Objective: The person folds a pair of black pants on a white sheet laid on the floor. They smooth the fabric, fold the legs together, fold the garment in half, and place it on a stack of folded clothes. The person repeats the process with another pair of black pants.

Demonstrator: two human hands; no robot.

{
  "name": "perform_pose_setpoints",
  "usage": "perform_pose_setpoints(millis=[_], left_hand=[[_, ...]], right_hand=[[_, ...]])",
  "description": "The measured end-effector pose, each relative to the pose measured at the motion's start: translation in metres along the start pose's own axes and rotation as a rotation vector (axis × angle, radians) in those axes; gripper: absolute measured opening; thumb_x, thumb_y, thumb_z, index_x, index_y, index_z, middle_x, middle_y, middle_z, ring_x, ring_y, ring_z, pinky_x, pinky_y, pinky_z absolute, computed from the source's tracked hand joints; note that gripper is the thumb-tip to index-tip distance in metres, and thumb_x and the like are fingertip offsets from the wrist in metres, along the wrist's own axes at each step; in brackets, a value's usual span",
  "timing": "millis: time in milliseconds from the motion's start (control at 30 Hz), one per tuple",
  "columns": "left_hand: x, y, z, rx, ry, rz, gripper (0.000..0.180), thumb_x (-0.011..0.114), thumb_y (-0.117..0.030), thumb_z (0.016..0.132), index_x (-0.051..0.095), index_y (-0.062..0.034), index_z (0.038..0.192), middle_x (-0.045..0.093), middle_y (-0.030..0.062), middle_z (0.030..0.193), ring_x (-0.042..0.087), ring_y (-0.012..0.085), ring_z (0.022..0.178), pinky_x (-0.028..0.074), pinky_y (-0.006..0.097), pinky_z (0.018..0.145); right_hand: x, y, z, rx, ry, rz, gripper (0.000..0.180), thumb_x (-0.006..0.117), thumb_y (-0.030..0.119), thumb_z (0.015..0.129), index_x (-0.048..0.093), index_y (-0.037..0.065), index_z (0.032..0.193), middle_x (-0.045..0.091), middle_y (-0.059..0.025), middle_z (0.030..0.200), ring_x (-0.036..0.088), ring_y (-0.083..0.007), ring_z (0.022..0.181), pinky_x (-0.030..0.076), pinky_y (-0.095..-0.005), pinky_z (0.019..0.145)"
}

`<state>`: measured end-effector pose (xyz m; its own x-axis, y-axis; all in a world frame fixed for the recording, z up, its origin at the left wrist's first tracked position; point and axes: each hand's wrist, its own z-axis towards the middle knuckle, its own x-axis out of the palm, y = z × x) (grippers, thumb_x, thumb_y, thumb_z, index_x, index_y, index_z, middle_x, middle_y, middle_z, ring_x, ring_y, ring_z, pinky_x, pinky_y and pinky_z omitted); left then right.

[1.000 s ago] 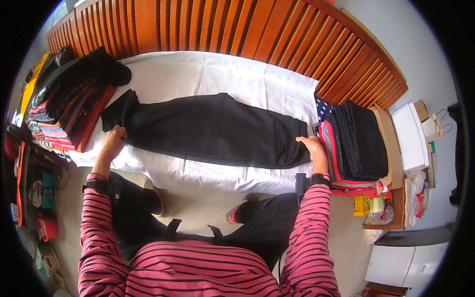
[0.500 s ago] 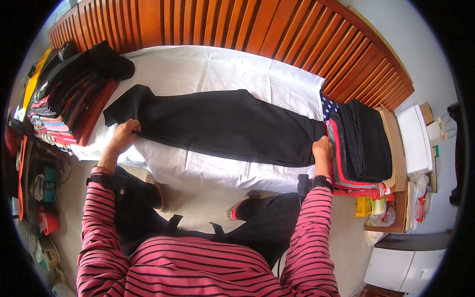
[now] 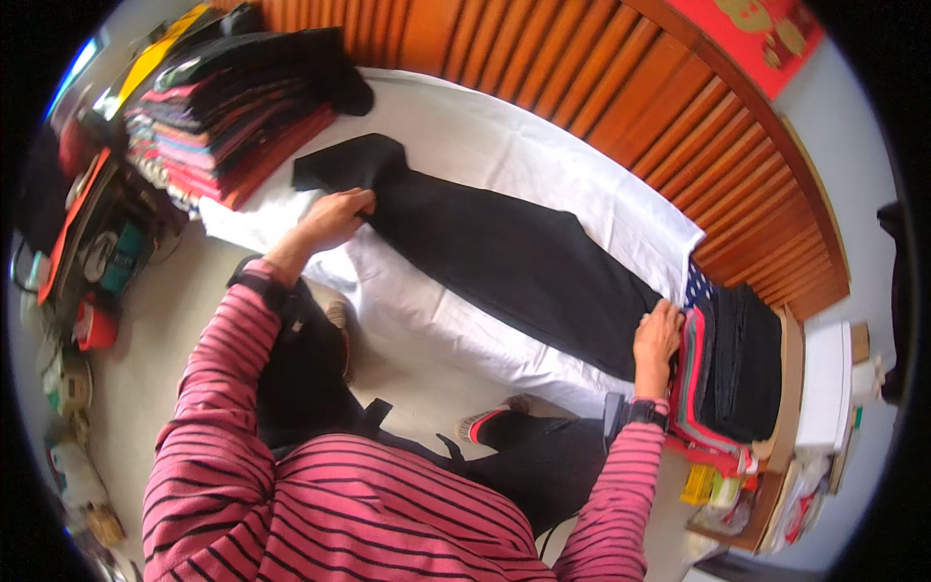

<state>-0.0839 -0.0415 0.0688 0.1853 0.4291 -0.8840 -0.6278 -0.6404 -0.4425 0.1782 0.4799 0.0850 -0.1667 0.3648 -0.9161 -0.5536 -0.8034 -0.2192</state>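
A pair of black trousers [image 3: 504, 254], doubled lengthwise, lies stretched across a white sheet [image 3: 456, 112]. My left hand [image 3: 335, 219] is closed on the near edge of the cloth by the wider, bent end at the left. At the narrow right end, my right hand [image 3: 658, 338] has its fingers curled over the leg's hem; the fingertips are partly hidden. The cloth between both hands lies fairly flat, with a slight bulge along its far edge.
A tall stack of folded clothes [image 3: 233, 116] rises at the far left. Another folded pile, dark on its outer side [image 3: 742, 364], stands close beside my right hand. A slatted wooden headboard [image 3: 621, 92] runs behind the sheet. My feet are on the floor below.
The view has turned, so the bed and trousers slant down to the right. My right hand has shifted from the hem's near corner toward its middle; my left keeps its grip.
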Motion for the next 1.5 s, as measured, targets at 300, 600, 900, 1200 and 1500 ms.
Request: perform_pose_setpoints(millis=[300,600,900,1200,1500], left_hand=[[0.004,-0.025,0.008,-0.027,-0.173,-0.079,0.023,0.049,0.0,0.082,0.056,-0.007,0.103,0.065,0.0168,0.101,0.063,0.0399,0.095,0.051,0.048,0.08],[0.013,-0.03,0.008,0.02,-0.32,-0.242,0.025,0.058,0.001,0.076,0.055,-0.0082,0.099,0.06,0.0139,0.097,0.063,0.0394,0.088,0.052,0.048,0.074],[0.009,0.021,0.003,-1.044,-0.26,-1.169,0.069,0.064,-0.051,0.09,0.052,0.0132,0.112,0.067,0.0257,0.101,0.068,0.0381,0.096,0.06,0.043,0.065],[0.006,0.071,0.051,-0.994,-0.658,-1.701,0.05,0.069,-0.031,0.088,0.052,0.0049,0.119,0.059,0.0194,0.107,0.063,0.037,0.089,0.056,0.057,0.075],[-0.03,0.116,0.044,-0.044,-1.3,-0.732,0.03,0.066,-0.017,0.078,0.068,0.0046,0.098,0.066,0.0172,0.095,0.064,0.0303,0.081,0.049,0.034,0.083]], right_hand=[[-0.071,0.224,-0.014,-0.685,0.12,0.667,0.03,0.069,0.013,0.084,0.059,0.004,0.111,0.059,-0.0153,0.113,0.057,-0.0355,0.109,0.05,-0.0436,0.09],[-0.073,0.391,-0.004,-0.593,0.079,0.653,0.048,0.07,0.026,0.086,0.05,0.003,0.122,0.062,-0.0175,0.106,0.062,-0.038,0.102,0.057,-0.0466,0.077],[-0.055,0.364,0.001,-0.423,0.088,0.991,0.029,0.059,0.005,0.089,0.055,0.005,0.118,0.067,-0.0279,0.09,0.064,-0.0463,0.088,0.051,-0.0519,0.076],[-0.055,0.359,-0.017,-0.43,0.15,0.912,0.04,0.065,0.002,0.085,0.051,0.002,0.122,0.066,-0.0265,0.102,0.064,-0.044,0.094,0.052,-0.0486,0.081],[-0.068,0.371,-0.034,-0.714,-0.091,0.666,0.03,0.062,0.006,0.084,0.058,0.006,0.113,0.058,-0.0117,0.109,0.057,-0.0334,0.102,0.055,-0.0426,0.079]])
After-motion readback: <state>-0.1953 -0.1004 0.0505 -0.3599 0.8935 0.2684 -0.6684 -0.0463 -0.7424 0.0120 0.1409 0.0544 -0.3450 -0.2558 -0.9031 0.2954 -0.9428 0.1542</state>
